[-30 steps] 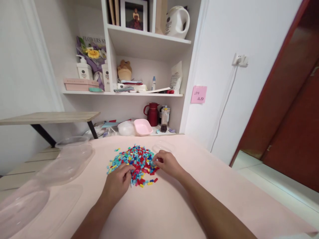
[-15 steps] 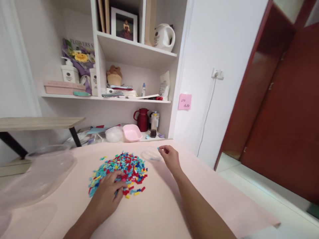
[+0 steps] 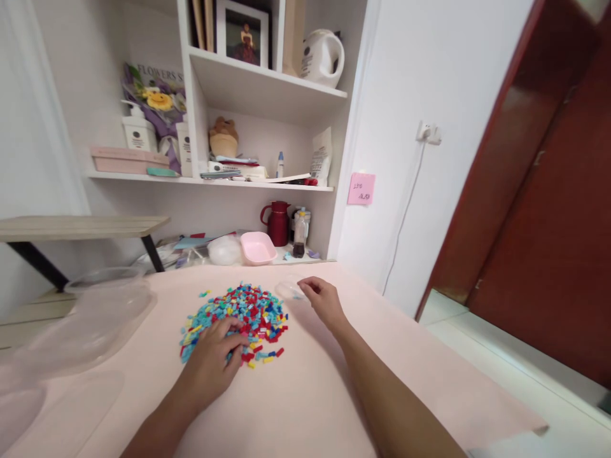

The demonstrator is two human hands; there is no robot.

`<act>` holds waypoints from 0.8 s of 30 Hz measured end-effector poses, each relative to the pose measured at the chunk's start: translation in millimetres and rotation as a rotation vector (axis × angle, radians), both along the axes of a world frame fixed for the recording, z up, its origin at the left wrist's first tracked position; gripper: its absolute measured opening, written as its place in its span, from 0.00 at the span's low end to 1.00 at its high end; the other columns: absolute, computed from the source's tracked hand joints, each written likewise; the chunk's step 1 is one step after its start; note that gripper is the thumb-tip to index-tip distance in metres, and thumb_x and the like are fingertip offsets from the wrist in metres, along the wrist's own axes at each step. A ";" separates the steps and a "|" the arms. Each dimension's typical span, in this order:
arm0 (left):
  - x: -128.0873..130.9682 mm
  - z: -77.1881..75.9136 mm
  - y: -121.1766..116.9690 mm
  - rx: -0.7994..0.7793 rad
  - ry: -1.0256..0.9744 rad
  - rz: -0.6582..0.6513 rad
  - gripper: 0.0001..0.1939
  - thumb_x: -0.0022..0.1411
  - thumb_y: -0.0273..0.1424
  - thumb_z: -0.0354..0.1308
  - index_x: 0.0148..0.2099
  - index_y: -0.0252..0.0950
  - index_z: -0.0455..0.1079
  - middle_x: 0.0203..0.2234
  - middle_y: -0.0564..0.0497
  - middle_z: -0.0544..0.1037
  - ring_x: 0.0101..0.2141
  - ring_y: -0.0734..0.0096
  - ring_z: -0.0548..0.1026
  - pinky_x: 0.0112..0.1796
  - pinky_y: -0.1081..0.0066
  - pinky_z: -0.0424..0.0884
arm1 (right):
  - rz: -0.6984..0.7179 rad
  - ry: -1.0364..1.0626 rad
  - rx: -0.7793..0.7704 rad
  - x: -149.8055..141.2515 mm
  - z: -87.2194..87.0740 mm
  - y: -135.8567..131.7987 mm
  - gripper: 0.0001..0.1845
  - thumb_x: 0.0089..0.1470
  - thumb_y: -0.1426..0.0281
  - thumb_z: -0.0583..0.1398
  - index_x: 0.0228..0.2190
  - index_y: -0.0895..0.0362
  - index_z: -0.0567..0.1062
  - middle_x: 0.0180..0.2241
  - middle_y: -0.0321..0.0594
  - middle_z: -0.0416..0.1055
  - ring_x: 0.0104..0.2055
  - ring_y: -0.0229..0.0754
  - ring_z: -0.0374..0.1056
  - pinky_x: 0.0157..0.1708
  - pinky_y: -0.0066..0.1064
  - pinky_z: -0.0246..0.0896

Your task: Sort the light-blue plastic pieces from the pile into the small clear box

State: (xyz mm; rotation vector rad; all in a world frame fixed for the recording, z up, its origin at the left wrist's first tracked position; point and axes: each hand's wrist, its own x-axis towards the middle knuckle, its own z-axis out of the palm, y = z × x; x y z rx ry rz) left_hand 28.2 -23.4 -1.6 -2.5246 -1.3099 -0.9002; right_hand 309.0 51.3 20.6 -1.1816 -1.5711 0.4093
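Observation:
A heap of small plastic building bricks (image 3: 258, 312), mostly light blue, red and yellow, lies on the pink table cover (image 3: 296, 394). My left hand (image 3: 214, 353) rests on the heap's near edge, palm down, fingers loosely apart and touching bricks. To the right of the heap is a small clear dish (image 3: 286, 289) with a few light-blue bricks at its right side. Thumb and index of my right hand (image 3: 324, 302) are pinched over that side of the dish. Whether a brick is between those fingertips cannot be made out.
Clear plastic containers (image 3: 109, 318) stand at the left, near a wooden-topped stand (image 3: 81, 226). Behind the table, a pink basin (image 3: 258, 248), a red jug (image 3: 277, 222) and a bottle of dark liquid (image 3: 299, 235) sit on the lowest shelf.
My right hand has moved slightly left, over the dish; the light-blue brick seen at its fingertips is no longer visible there. My left hand stays on the heap. The view has shifted slightly.

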 end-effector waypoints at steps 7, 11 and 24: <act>0.3 -9.5 3.6 -0.041 0.005 0.057 0.12 0.58 0.27 0.56 0.41 0.47 0.77 0.51 0.47 0.72 0.52 0.51 0.70 0.49 0.48 0.66 | 0.695 -0.371 -0.069 -47.9 -1.7 -32.9 0.12 0.48 0.64 0.68 0.36 0.53 0.81 0.32 0.37 0.70 0.33 0.37 0.66 0.34 0.26 0.61; 0.1 -9.5 3.7 -0.037 -0.015 0.075 0.13 0.58 0.24 0.53 0.39 0.44 0.75 0.52 0.46 0.70 0.53 0.53 0.68 0.50 0.49 0.65 | 0.592 -0.511 -0.018 -61.2 -5.7 -37.4 0.16 0.49 0.66 0.67 0.43 0.50 0.79 0.34 0.36 0.68 0.35 0.38 0.65 0.37 0.27 0.60; -0.1 -4.2 1.0 -0.037 -0.057 0.058 0.12 0.59 0.23 0.51 0.39 0.42 0.74 0.47 0.46 0.72 0.47 0.57 0.73 0.46 0.54 0.70 | 0.467 -0.586 -0.031 -49.7 -10.8 -27.3 0.13 0.51 0.74 0.64 0.39 0.50 0.80 0.34 0.36 0.70 0.36 0.38 0.67 0.36 0.26 0.59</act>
